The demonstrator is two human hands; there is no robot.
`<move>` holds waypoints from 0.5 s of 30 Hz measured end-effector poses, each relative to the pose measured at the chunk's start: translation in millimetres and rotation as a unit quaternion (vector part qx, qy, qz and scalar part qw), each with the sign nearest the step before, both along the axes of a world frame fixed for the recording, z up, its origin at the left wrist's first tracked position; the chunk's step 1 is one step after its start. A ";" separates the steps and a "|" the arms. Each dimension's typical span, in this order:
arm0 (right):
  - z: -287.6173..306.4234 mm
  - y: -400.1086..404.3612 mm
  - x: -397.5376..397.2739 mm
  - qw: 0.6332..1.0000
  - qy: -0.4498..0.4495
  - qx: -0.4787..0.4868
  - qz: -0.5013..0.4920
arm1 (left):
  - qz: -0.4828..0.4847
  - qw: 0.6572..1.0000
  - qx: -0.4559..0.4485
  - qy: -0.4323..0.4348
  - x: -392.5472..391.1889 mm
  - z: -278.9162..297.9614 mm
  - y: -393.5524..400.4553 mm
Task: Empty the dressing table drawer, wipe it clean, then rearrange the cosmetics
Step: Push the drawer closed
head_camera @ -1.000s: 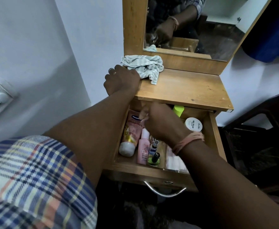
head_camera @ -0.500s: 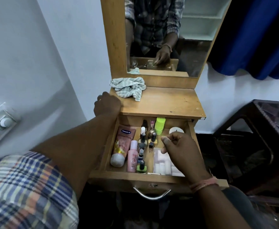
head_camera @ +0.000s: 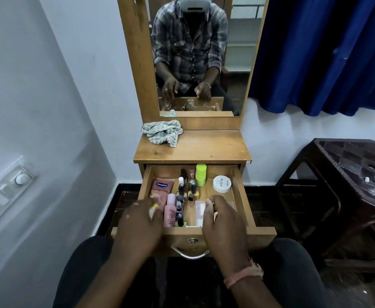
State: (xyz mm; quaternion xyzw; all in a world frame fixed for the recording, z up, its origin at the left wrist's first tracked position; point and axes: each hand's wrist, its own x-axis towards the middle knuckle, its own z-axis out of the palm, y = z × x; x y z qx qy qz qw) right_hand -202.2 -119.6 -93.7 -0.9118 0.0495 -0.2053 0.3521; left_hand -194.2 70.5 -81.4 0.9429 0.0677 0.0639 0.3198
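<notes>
At the open drawer [head_camera: 239,192] of a wooden dressing table, a pink tube [head_camera: 162,189] reading "Vaseline" lies at left beside a pink bottle [head_camera: 170,211] marked "3". Small dark bottles [head_camera: 180,197] stand mid-drawer, a lime-green container [head_camera: 201,175] at the back, and a white jar [head_camera: 222,184] whose label is too small to read. Left hand [head_camera: 137,225], blurred, hovers with fingers spread loosely; right hand [head_camera: 223,221] rests curled over a white packet [head_camera: 200,211], grip unclear. A striped cloth [head_camera: 162,132] sits on the tabletop [head_camera: 208,147].
</notes>
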 end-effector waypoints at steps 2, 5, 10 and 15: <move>-5.7 5.2 -15.0 0.998 -0.007 -0.022 0.060 | -0.045 0.996 0.069 -0.032 -31.1 -0.9 -15.1; -12.1 3.0 -27.8 0.987 -0.002 -0.057 0.148 | -0.079 0.989 0.109 -0.060 -43.5 -11.7 -22.0; -15.6 -4.2 -16.8 0.982 -0.007 -0.079 0.172 | -0.066 0.989 0.102 -0.087 -27.3 -17.8 -15.3; -23.7 -2.2 -0.3 0.981 -0.045 -0.105 0.158 | -0.073 0.988 0.077 -0.109 -18.4 -27.0 -14.6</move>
